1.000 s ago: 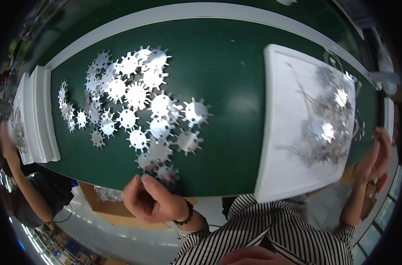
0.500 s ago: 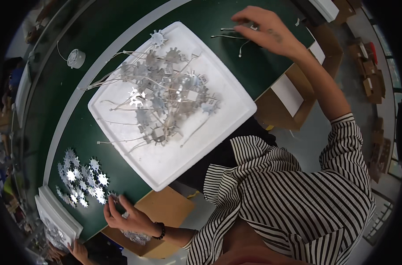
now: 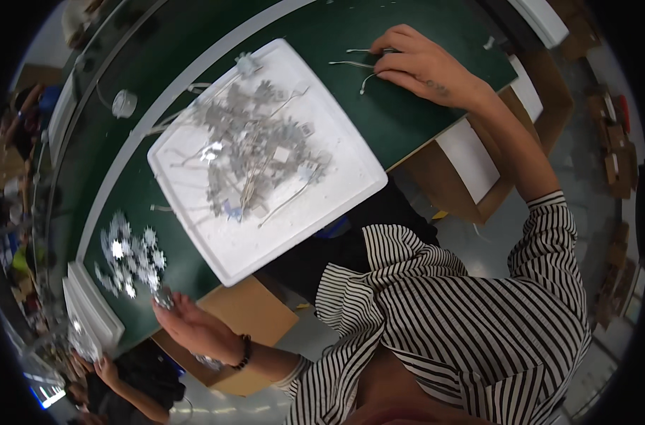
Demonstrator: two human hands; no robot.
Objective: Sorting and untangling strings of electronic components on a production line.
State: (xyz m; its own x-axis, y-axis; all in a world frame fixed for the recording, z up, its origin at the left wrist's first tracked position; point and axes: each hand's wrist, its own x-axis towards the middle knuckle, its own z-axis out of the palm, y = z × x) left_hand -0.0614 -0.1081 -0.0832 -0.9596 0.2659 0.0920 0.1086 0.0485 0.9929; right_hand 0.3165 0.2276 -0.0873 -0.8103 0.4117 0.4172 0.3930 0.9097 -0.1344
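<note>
My left hand [image 3: 198, 329], with a dark beaded bracelet at the wrist, pinches a small silver toothed metal plate [image 3: 165, 297] at the near edge of the green table. Beyond its fingertips lies a pile of similar shiny toothed plates [image 3: 134, 258]. My right hand [image 3: 425, 71] rests at the far right of the table with its fingers curled down over several thin white wires [image 3: 354, 64]. The wire ends stick out leftward; what lies under the fingers is hidden. Between my hands, a white foam tray [image 3: 322, 205] holds a heap of toothed plates with wires attached [image 3: 266, 142].
Cardboard boxes [image 3: 255, 312] stand below the table edge, another box [image 3: 436, 173] at the right. A small white spool [image 3: 124, 104] sits at the far left. White foam trays [image 3: 95, 304] are stacked by another person's hand [image 3: 108, 370] at lower left.
My left hand has closed on a toothed plate at the pile's near edge. My right hand has lowered onto the wires, its fingers curling over them. The whole view has shifted slightly.
</note>
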